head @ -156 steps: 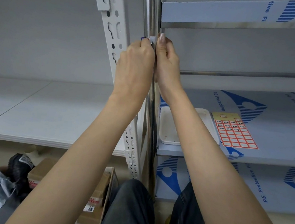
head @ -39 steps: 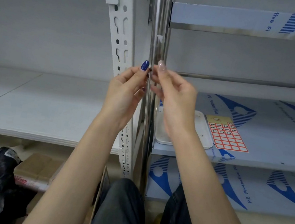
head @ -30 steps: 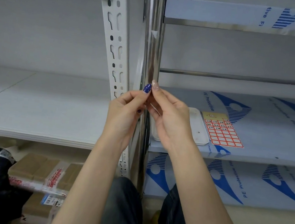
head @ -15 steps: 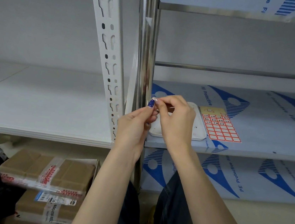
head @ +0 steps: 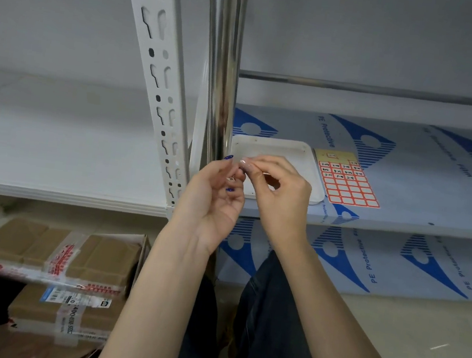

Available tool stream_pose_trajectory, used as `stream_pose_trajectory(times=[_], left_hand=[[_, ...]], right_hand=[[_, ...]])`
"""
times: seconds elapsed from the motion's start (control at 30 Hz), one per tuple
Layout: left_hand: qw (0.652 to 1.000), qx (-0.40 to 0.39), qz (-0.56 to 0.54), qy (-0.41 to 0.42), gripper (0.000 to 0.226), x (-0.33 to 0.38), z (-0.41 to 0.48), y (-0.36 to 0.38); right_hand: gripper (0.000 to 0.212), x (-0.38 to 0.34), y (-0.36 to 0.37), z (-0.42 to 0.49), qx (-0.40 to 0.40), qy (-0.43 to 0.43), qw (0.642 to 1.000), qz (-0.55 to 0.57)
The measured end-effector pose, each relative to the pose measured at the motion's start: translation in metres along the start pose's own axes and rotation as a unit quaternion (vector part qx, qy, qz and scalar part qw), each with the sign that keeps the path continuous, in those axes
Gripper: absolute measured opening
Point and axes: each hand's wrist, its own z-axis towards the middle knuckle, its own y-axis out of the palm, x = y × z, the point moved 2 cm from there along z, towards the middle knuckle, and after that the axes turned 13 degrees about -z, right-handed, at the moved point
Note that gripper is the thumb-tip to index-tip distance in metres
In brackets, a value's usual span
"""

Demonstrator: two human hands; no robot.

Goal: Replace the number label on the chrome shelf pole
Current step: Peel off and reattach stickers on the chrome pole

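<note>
Your left hand: your left hand [head: 211,202] is raised with the palm toward you and the fingers curled in. It pinches a small white label scrap [head: 231,179] with dark marks on it.
Your right hand: your right hand [head: 280,193] is curled, thumb and forefinger pressed tip to tip. That pinch meets your left fingertips. Whether anything sits in it is too small to tell.
Label scrap location: it is in your left fingers, just right of the chrome pole [head: 223,58] and apart from it, near the level of the shelf surface.
Chrome pole: it stands upright at centre. Neither hand touches it.
White slotted upright [head: 159,65]: it is just left of the pole and leans in the wide-angle view.
White tray [head: 300,154]: it lies on the film-covered right shelf [head: 421,186], directly behind your hands.
Label sheet [head: 347,180]: this red-grid sheet has a yellow top and lies flat just right of the tray. Its upper cells carry handwriting.
Left shelf [head: 55,141]: it is a plain white board.
Cardboard boxes [head: 56,252]: taped and stacked, they sit on the floor at near left, below the left shelf.
</note>
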Motion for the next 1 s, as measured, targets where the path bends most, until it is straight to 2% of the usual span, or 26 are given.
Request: stream_pose_trajectory(times=[0.1,0.17,0.27,0.33,0.5,0.63,0.67,0.73,0.87,1.0], left_hand=[[0.998,0.003,0.064,0.002,0.013,0.003,0.000,-0.007],[0.992,0.003,0.124,0.015,0.022,0.006,0.002,-0.008],[0.982,0.003,0.185,0.041,0.030,0.013,0.005,-0.008],[0.980,0.006,0.194,0.053,0.029,0.022,0.004,-0.010],[0.974,0.020,0.185,0.133,0.027,0.062,0.005,-0.009],[0.958,0.001,0.197,0.210,0.027,0.068,0.003,0.007],[0.951,-0.011,0.212,0.225,0.027,0.068,0.000,0.013],[0.935,-0.035,0.245,0.253,0.027,0.069,-0.006,0.026],[0.901,-0.072,0.301,0.304,0.028,0.078,-0.013,0.052],[0.838,-0.071,0.372,0.393,0.028,0.086,-0.017,0.077]], right_hand=[[0.007,0.005,-0.003,0.007,-0.112,0.132,0.979,0.111],[0.006,0.009,-0.004,0.012,-0.152,0.185,0.962,0.131],[0.003,0.028,-0.002,0.024,-0.107,0.295,0.931,0.186],[0.015,0.050,-0.008,0.033,-0.061,0.346,0.926,0.140],[0.016,0.080,-0.017,0.053,-0.019,0.311,0.950,0.029],[0.012,0.100,-0.001,0.061,-0.060,0.287,0.951,-0.099],[0.020,0.105,0.001,0.062,-0.073,0.291,0.945,-0.130],[0.036,0.107,0.003,0.064,-0.092,0.304,0.930,-0.183],[0.024,0.099,0.000,0.068,-0.095,0.285,0.920,-0.251],[0.032,0.082,-0.005,0.082,-0.081,0.280,0.928,-0.233]])
